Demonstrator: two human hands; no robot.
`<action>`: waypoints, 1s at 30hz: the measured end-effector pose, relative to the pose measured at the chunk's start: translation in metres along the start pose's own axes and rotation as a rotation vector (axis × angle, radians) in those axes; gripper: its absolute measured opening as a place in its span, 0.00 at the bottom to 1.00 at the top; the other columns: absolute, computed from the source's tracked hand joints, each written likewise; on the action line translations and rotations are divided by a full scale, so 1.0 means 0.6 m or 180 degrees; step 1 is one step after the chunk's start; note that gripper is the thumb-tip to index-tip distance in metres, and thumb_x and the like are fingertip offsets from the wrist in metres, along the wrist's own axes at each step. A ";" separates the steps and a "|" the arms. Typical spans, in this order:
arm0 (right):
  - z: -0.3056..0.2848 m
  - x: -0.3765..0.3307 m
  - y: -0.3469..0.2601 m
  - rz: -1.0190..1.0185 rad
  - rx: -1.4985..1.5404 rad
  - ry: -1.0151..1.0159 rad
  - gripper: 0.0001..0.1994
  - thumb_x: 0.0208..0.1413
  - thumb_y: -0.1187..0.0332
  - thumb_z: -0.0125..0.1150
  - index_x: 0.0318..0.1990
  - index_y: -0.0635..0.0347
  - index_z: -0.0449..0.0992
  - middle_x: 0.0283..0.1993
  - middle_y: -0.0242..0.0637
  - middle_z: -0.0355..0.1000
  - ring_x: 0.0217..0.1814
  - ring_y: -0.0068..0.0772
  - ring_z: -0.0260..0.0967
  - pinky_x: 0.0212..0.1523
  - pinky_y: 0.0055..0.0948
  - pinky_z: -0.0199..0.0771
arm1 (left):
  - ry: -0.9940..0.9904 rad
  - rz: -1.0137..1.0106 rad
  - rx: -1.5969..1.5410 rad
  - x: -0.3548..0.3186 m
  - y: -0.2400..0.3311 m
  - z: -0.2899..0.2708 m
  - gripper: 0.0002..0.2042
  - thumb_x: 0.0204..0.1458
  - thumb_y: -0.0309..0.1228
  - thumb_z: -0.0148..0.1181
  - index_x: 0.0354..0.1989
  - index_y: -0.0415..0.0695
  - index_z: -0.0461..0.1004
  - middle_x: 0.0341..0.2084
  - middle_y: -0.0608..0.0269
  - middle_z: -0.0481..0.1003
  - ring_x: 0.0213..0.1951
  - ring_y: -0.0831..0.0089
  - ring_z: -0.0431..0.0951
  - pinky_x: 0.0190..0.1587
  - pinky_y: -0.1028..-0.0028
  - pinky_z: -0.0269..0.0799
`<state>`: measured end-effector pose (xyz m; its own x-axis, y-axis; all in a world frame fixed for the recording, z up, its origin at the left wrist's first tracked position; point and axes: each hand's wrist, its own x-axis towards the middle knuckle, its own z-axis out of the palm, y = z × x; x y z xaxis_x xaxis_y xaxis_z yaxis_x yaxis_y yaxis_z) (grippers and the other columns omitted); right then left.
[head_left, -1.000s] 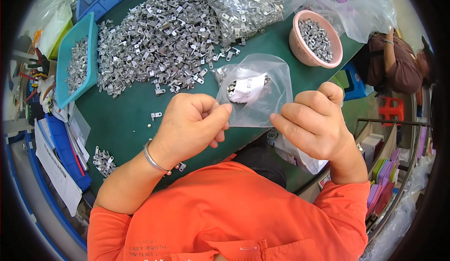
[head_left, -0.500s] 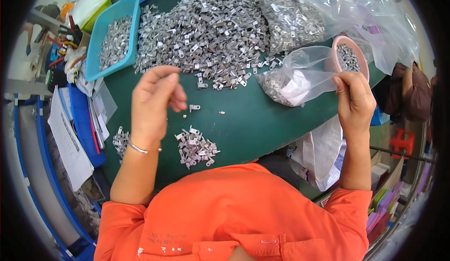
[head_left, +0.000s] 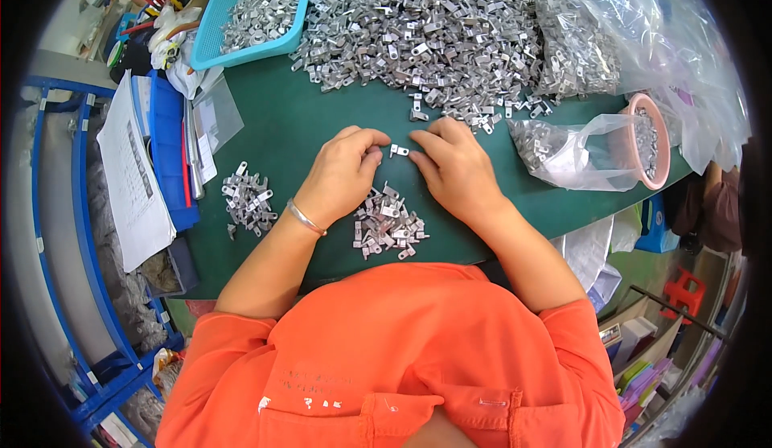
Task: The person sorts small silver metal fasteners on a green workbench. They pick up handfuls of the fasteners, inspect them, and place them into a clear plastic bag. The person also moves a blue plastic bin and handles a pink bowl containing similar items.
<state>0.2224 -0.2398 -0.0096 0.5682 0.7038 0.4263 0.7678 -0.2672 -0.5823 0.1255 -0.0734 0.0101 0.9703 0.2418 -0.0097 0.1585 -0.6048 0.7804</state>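
Note:
A small grey metal bracket (head_left: pixel 399 151) lies on the green table between my two hands. My left hand (head_left: pixel 344 173), with a silver bangle at the wrist, rests just left of it; its fingers are bent, with a slight gap between thumb and forefinger. On the other side is my right hand (head_left: pixel 460 168), thumb and forefinger apart, their tips close to the bracket. Neither hand visibly holds anything. Nearer my body sits a small heap of brackets (head_left: pixel 389 224), partly beside my left wrist. Another little heap (head_left: pixel 248 199) lies left of my left forearm.
A large pile of brackets (head_left: pixel 434 34) covers the far table. Left of it stands a turquoise basket (head_left: pixel 207 46) of brackets. A clear bag of parts (head_left: pixel 555 154) lies at right, its mouth by a pink bowl (head_left: pixel 661 138). Papers (head_left: pixel 133 174) hang at the left edge.
My right hand has let go of the clear bag's mouth and come left to the single bracket. My left hand has lowered beside that bracket. The whole view has shifted.

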 end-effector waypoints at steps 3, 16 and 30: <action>0.020 0.007 0.007 -0.0207 -0.0128 -0.0124 0.06 0.45 0.75 0.63 0.32 0.61 0.75 0.34 0.38 0.67 0.38 0.42 0.67 0.38 0.35 0.68 | 0.0038 -0.0109 -0.0267 -0.007 -0.008 0.000 0.09 0.51 0.20 0.56 0.41 0.36 0.75 0.31 0.60 0.72 0.31 0.74 0.76 0.36 0.78 0.72; -0.009 -0.020 -0.040 -0.0263 0.1194 0.0259 0.10 0.45 0.83 0.64 0.33 0.63 0.69 0.35 0.41 0.75 0.34 0.36 0.74 0.33 0.27 0.74 | -0.0030 -0.0288 -0.1633 -0.041 0.011 0.006 0.11 0.45 0.19 0.66 0.38 0.34 0.76 0.33 0.63 0.75 0.33 0.79 0.77 0.35 0.81 0.74; -0.016 -0.036 -0.039 -0.0597 0.1544 0.0359 0.14 0.39 0.88 0.61 0.33 0.63 0.70 0.36 0.43 0.75 0.37 0.41 0.73 0.36 0.31 0.74 | -0.0037 0.0031 -0.2497 -0.053 0.009 0.015 0.09 0.48 0.14 0.61 0.37 0.37 0.74 0.34 0.60 0.76 0.37 0.76 0.77 0.38 0.79 0.75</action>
<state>0.1951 -0.2553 0.0014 0.4831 0.6281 0.6100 0.6493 0.2104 -0.7308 0.0975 -0.0912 0.0090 0.9735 0.2286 -0.0038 -0.0212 0.1068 0.9941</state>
